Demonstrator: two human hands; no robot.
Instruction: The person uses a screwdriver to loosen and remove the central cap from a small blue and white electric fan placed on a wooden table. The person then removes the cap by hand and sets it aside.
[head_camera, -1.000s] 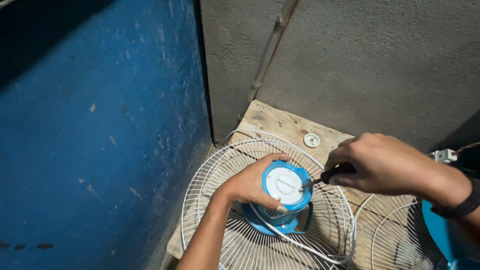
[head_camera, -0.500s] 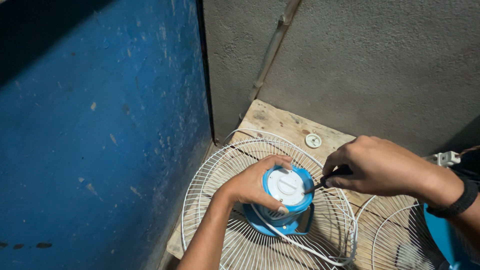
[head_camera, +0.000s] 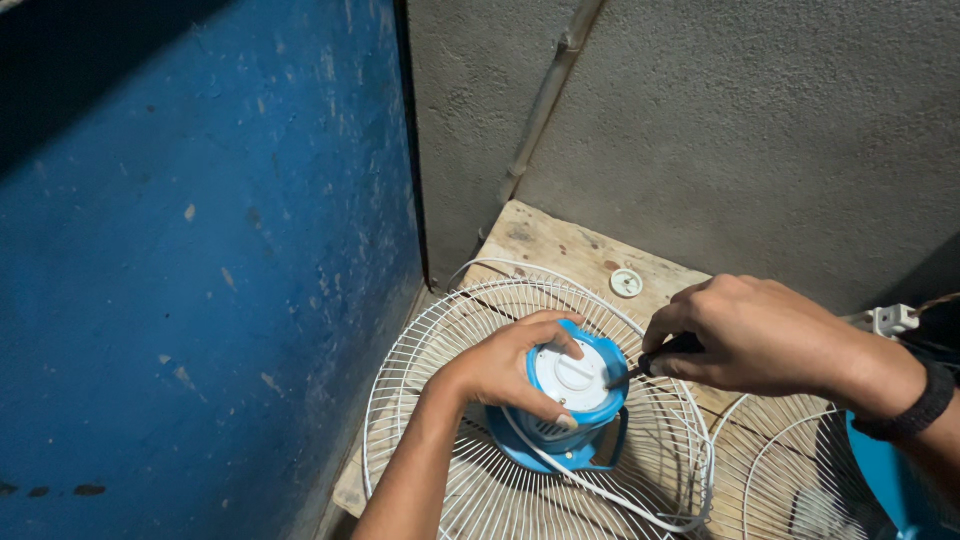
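Observation:
A blue fan motor housing (head_camera: 570, 425) with a white round cap (head_camera: 573, 378) stands on a white wire fan grille (head_camera: 430, 380) that lies flat on a wooden board (head_camera: 555, 245). My left hand (head_camera: 505, 365) wraps around the housing's left side, fingers on the cap's edge. My right hand (head_camera: 750, 335) grips a dark-handled screwdriver (head_camera: 660, 357), its tip touching the cap's right rim. A black band sits on my right wrist.
A blue wall (head_camera: 190, 260) rises close on the left, a grey wall (head_camera: 720, 120) behind. A small white round part (head_camera: 626, 283) lies on the board. A second wire grille (head_camera: 800, 470), a white plug (head_camera: 888, 320) and a blue piece (head_camera: 890, 480) are at right. A white cord (head_camera: 600, 490) crosses the grille.
The view has shifted slightly and both hands sit a little lower in it. The screwdriver stays against the cap and my left hand keeps its hold on the housing.

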